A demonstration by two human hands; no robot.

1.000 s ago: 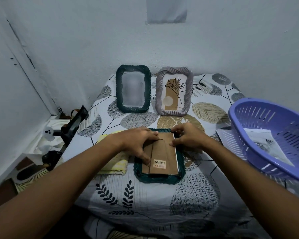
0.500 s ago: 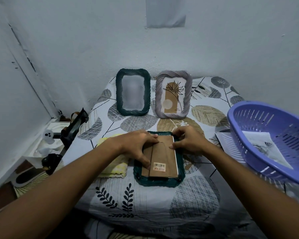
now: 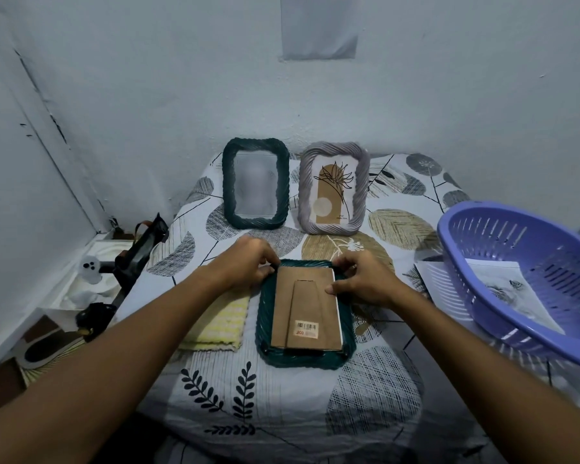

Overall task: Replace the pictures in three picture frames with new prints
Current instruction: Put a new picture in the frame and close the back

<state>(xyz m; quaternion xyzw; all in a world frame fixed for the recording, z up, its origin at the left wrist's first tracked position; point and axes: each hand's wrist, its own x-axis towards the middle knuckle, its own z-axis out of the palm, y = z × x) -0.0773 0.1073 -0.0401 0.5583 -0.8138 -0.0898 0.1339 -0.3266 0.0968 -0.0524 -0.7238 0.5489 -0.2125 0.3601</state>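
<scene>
Your counter (image 3: 282, 406) is covered by a leaf-print cloth and stands against a pale wall. At your right a purple basket (image 3: 529, 316) overhangs the counter edge, tilted, with a print (image 3: 513, 289) lying inside it. Two frames stand upright at the far edge, leaning on the wall: a dark green frame (image 3: 229, 192) on the left, its picture blurred beyond reading, and a grey frame (image 3: 361, 192) just beside it on the right, showing a plant drawing on a tan arch. The third frame (image 3: 302, 360), also dark green, lies face down in the middle of the counter, directly before you, well apart from the standing pair. Its brown backing (image 3: 305, 306) faces up, with the stand flap flat against it and a barcode sticker (image 3: 306, 329) near the close end. A white edge shows along the backing's right side. A yellow cloth (image 3: 220, 324), folded, lies just left of this frame, partly under your left forearm. Your left hand (image 3: 245, 262) rests at the frame's far left corner, fingers curled onto the rim; its grip is pressed there, though whether it pinches anything cannot be told. Your right hand (image 3: 365, 279) sits at the far right corner, thumb on the backing's right edge and fingers bent over the rim, grasping the backing.
</scene>
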